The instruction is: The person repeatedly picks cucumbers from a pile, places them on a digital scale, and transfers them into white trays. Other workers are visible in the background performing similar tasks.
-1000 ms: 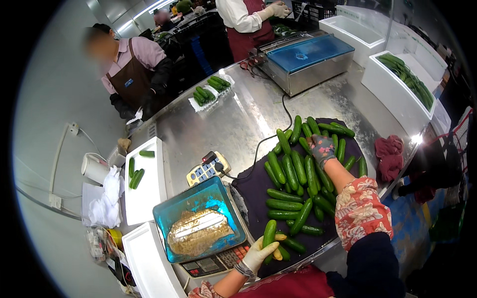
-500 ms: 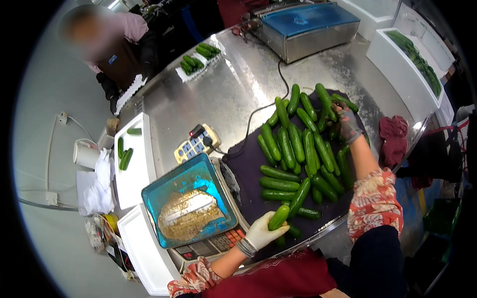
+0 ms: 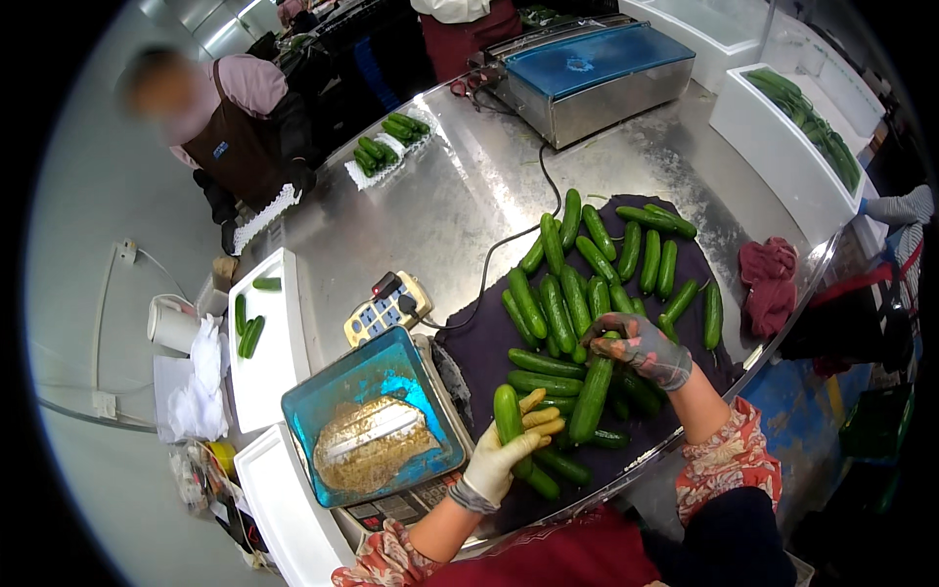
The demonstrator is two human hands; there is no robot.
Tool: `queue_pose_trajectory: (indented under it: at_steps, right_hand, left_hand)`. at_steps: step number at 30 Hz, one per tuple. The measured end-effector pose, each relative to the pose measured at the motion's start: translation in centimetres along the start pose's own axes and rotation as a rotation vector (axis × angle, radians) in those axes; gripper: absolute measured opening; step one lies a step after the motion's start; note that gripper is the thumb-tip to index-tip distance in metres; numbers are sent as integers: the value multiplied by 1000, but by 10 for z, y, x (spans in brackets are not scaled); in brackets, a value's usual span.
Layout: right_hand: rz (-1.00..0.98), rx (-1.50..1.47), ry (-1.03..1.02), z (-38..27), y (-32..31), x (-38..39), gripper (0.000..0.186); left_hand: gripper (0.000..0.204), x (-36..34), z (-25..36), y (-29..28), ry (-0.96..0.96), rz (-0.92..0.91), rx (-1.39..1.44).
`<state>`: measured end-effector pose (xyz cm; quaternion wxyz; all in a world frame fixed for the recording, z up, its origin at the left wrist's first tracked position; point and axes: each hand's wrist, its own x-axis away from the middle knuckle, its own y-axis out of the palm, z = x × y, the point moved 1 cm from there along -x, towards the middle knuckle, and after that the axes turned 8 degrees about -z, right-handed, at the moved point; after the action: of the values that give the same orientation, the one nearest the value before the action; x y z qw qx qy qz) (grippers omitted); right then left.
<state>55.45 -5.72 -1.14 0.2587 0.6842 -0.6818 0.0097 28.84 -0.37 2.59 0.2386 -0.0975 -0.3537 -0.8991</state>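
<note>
My left hand (image 3: 499, 455), in a pale glove with yellowed fingertips, holds an upright cucumber (image 3: 508, 416) beside the scale's blue pan (image 3: 367, 342), with its fingers partly spread behind it. My right hand (image 3: 641, 347), in a grey patterned glove, grips the upper end of a larger cucumber (image 3: 591, 401) over the pile. Many other cucumbers (image 3: 556, 315) lie heaped on a dark purple cloth (image 3: 469, 342) on the steel table (image 3: 362, 220).
Across the table a co-worker (image 3: 240, 142) holds white netting (image 3: 264, 215) near two cucumber bundles (image 3: 391, 137). Around lie a power strip (image 3: 362, 323), black cord, white trays (image 3: 254, 386), a steel machine (image 3: 597, 64), foam boxes (image 3: 729, 117) and maroon cloths (image 3: 768, 279).
My right hand has come from the far right of the pile toward its middle, nearer my left hand, and grips a cucumber there. My left hand's cucumber is raised more upright.
</note>
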Motion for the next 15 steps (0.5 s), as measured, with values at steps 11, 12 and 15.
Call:
queue_pose_trajectory:
  at_steps: [11, 12, 15]
  right_hand:
    - [-449, 324, -301, 56, 43, -53, 42]
    - [-453, 436, -333, 46, 39, -59, 43]
    - [-276, 799, -431, 9, 23, -84, 44]
  left_hand:
    - [53, -20, -19, -7, -195, -69, 69]
    - [48, -17, -23, -11, -284, -50, 113]
    - [32, -8, -35, -14, -214, 21, 113]
